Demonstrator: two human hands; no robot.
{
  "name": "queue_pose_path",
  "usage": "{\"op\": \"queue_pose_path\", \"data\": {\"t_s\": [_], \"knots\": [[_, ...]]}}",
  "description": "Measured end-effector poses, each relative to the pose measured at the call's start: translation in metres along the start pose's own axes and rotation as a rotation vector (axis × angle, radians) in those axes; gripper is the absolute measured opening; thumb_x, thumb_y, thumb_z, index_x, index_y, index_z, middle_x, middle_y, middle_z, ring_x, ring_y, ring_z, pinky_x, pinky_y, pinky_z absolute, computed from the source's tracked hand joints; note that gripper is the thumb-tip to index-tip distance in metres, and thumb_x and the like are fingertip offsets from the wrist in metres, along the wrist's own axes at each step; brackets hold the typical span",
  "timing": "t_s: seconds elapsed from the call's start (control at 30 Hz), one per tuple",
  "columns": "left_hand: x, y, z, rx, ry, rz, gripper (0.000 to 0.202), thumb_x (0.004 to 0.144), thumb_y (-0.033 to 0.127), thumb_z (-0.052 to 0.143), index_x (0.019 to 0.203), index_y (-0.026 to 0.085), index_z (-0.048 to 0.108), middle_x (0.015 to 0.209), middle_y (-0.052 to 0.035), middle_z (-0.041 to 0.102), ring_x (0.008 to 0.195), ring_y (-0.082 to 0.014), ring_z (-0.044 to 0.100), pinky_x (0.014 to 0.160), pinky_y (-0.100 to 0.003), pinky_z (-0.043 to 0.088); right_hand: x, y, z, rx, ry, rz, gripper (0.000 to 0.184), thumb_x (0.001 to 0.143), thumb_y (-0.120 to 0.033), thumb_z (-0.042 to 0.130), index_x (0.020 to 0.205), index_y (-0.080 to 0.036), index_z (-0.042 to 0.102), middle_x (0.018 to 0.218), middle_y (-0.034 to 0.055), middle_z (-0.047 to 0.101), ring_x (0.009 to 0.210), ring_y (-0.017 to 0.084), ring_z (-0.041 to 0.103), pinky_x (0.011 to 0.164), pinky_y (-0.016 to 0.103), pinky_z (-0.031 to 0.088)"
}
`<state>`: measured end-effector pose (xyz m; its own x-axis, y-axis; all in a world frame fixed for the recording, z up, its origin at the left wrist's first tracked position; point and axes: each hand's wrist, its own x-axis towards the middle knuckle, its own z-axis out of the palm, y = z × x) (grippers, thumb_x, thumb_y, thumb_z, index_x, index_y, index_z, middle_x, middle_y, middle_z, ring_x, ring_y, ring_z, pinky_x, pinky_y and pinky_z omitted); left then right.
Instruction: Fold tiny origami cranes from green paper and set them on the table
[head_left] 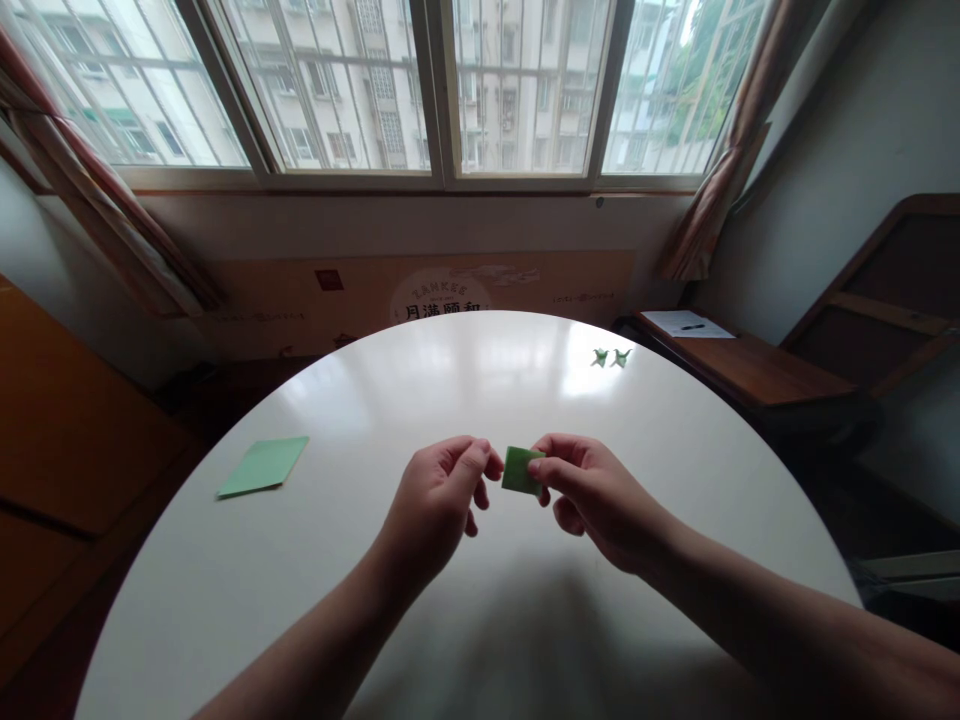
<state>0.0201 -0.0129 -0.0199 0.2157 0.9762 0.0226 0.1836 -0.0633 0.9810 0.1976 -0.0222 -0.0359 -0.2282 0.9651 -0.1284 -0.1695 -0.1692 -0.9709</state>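
A small folded square of green paper (519,470) is held up over the table in front of me. My right hand (596,490) pinches its right side, thumb on the near face and fingers behind. Just left of the paper, my left hand (439,490) has its thumb pressed against the index finger, with the other fingers curled below. The index fingertip is at the paper's left edge; I cannot tell whether it touches. Nothing shows between the left fingers.
A stack of light green paper squares (264,467) lies on the left of the round white table (337,620). Two small folded green paper figures (600,357) stand near the far right edge. Beyond are a wooden stand (757,370) with a white sheet (667,323) and pen, and a window.
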Motion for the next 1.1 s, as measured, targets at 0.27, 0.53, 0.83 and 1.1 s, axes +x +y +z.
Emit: {"op": "queue_pose_path", "data": {"t_s": [0.27, 0.53, 0.83, 1.1], "knots": [[0.000, -0.005, -0.001, 0.080, -0.099, 0.000, 0.026, 0.087, 0.036, 0.056, 0.078, 0.013, 0.066, 0.056, 0.0019, 0.053, 0.047, -0.0102, 0.048, 0.038, -0.020, 0.041, 0.002, 0.002, 0.000, -0.002, 0.023, -0.006, 0.016, 0.081, -0.027, 0.067, 0.071, -0.018, 0.058, 0.060, -0.0029, 0.055, 0.043, 0.006, 0.037, 0.039, 0.019, 0.022], [0.005, -0.007, 0.000, 0.027, -0.070, 0.011, 0.027, 0.090, 0.037, 0.055, 0.078, 0.015, 0.062, 0.059, 0.0006, 0.056, 0.051, -0.0125, 0.053, 0.037, -0.019, 0.043, 0.002, 0.003, -0.002, -0.057, -0.098, 0.037, 0.021, 0.080, -0.030, 0.072, 0.070, -0.018, 0.059, 0.071, 0.0010, 0.058, 0.059, 0.011, 0.047, 0.039, 0.017, 0.030], [0.003, -0.002, -0.001, -0.080, 0.040, 0.032, 0.026, 0.081, 0.028, 0.069, 0.102, 0.014, 0.063, 0.074, -0.0029, 0.068, 0.058, -0.0143, 0.059, 0.036, -0.019, 0.047, 0.002, 0.003, -0.001, -0.035, -0.087, 0.004, 0.024, 0.082, -0.036, 0.074, 0.075, -0.016, 0.063, 0.077, 0.0026, 0.061, 0.064, 0.012, 0.051, 0.039, 0.015, 0.033], [0.004, 0.002, -0.006, -0.090, 0.082, 0.001, 0.016, 0.078, 0.024, 0.068, 0.089, 0.013, 0.070, 0.065, -0.0015, 0.065, 0.053, -0.0121, 0.056, 0.036, -0.016, 0.043, 0.004, 0.001, -0.003, 0.075, -0.024, 0.029, 0.026, 0.091, -0.041, 0.060, 0.092, -0.017, 0.069, 0.087, 0.0069, 0.066, 0.073, 0.017, 0.060, 0.038, 0.017, 0.040]]}}
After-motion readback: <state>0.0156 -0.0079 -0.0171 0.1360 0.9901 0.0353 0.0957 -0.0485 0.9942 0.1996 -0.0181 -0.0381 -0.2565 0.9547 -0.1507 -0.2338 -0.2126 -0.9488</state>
